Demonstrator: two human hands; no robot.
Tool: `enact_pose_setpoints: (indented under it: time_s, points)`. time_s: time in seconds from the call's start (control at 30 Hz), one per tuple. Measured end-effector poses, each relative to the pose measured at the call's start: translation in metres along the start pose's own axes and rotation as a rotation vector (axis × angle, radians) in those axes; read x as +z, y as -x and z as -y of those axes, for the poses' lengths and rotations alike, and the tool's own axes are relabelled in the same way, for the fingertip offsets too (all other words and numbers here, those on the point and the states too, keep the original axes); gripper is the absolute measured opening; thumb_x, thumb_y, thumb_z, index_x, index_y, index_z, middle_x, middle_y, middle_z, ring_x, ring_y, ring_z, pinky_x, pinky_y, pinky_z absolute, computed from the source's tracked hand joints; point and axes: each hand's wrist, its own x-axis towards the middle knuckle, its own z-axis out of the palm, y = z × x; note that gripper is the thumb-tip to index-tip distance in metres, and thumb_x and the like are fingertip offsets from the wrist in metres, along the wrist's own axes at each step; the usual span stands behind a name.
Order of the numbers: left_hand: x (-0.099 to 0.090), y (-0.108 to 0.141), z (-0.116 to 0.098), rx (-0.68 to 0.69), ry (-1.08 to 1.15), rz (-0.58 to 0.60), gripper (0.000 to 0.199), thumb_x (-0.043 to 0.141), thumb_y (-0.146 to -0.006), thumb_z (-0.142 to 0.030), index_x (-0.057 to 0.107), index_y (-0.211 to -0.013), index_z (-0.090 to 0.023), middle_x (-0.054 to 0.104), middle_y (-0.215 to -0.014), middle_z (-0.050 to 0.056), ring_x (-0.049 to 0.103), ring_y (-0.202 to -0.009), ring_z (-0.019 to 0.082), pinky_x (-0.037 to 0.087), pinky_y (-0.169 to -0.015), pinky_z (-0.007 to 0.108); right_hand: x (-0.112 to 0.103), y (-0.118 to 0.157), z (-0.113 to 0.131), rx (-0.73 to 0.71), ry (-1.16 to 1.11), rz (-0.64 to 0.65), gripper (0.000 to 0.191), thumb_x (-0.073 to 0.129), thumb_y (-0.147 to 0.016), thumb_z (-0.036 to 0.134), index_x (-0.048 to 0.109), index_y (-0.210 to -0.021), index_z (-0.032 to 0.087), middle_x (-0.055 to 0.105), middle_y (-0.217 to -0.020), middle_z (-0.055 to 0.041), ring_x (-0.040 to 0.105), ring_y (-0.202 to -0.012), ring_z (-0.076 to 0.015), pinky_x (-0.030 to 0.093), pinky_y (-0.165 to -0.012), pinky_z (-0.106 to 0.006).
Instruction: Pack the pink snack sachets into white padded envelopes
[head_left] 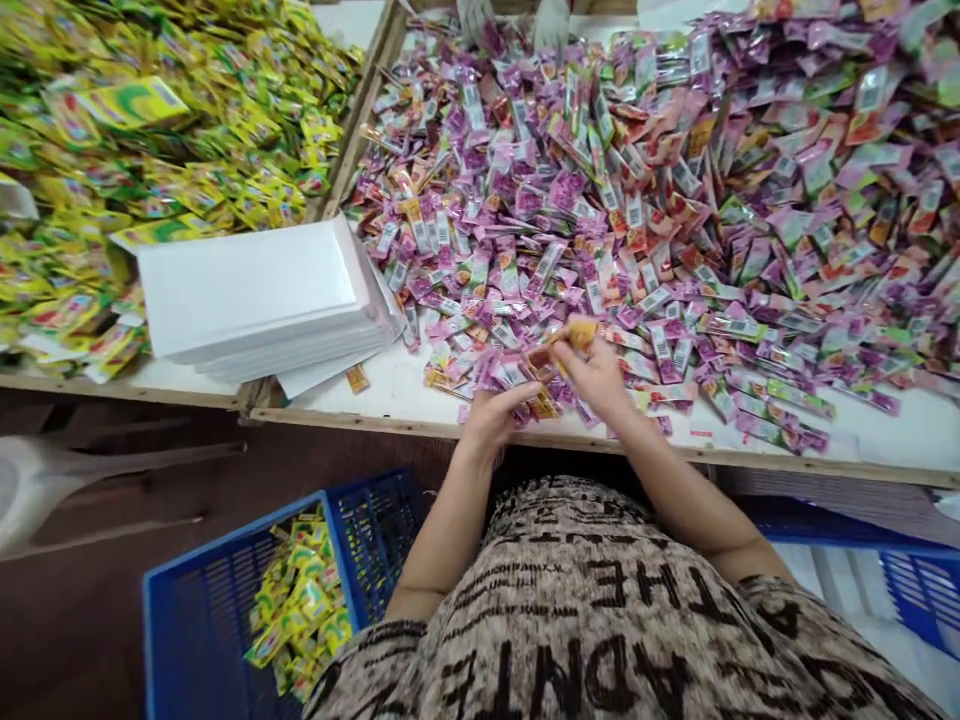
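Observation:
Near the table's front edge, my left hand [493, 415] is wrapped round a bunch of small purple packets [504, 370], its thumb lying across them. Just to the right, my right hand [592, 375] pinches an orange-yellow packet [581, 332] between thumb and fingers. The two hands are close together, with a few orange packets between them. A wide heap of purple, pink and green sachets [555, 195] spreads behind and to the right of both hands.
A stack of white cards [247, 285] sits at the left beside a wooden divider [352, 130]. Yellow packets [247, 120] fill the far left. Below are a blue crate [240, 545] and a pale stool [45, 485]. A co-worker's gloved hands [551, 25] reach in at the top.

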Motion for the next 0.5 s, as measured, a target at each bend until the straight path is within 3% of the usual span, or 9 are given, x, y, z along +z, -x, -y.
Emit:
enact_pose_setpoints:
  time_s: [0.1, 0.23, 0.37, 0.5]
  points:
    - [0.009, 0.01, 0.034, -0.045, 0.014, -0.078, 0.05, 0.082, -0.06, -0.025, 0.07, -0.108, -0.02, 0.075, -0.105, 0.006, 0.065, -0.116, 0.028, 0.051, -0.102, 0.041, 0.016, 0.036, -0.012, -0.059, 0.117, 0.037, 0.044, 0.042, -0.099, 0.054, 0.061, -0.119, 0.021, 0.064, -0.113, -0.0091, 0.061, -0.109, -0.0216, 0.047, -0.099, -0.039]
    - [0.0, 0.022, 0.057, -0.174, 0.042, -0.065, 0.059, 0.087, -0.053, -0.03, 0.068, -0.108, -0.021, 0.074, -0.101, 0.006, 0.066, -0.112, 0.028, 0.052, -0.099, 0.04, 0.007, 0.052, -0.011, -0.182, 0.543, 0.178, 0.065, 0.035, -0.096, 0.066, 0.047, -0.146, 0.026, 0.048, -0.145, -0.0109, 0.039, -0.133, -0.0298, 0.03, -0.111, -0.05]
    - [-0.005, 0.025, 0.056, -0.17, -0.036, -0.086, 0.062, 0.089, -0.049, -0.033, 0.068, -0.106, -0.022, 0.073, -0.099, 0.007, 0.066, -0.112, 0.028, 0.053, -0.097, 0.04, -0.007, 0.05, 0.004, -0.229, 0.82, 0.272, 0.077, 0.043, -0.089, 0.074, 0.039, -0.152, 0.028, 0.038, -0.157, -0.009, 0.025, -0.142, -0.037, 0.021, -0.11, -0.058]
    - [0.003, 0.026, 0.041, -0.106, -0.181, -0.095, 0.05, 0.089, -0.051, -0.025, 0.069, -0.097, -0.022, 0.073, -0.091, 0.002, 0.068, -0.099, 0.024, 0.055, -0.092, 0.037, -0.027, 0.046, 0.009, -0.23, 0.773, 0.293, 0.068, 0.041, -0.093, 0.069, 0.044, -0.147, 0.027, 0.051, -0.146, -0.0104, 0.042, -0.128, -0.0317, 0.03, -0.105, -0.051]
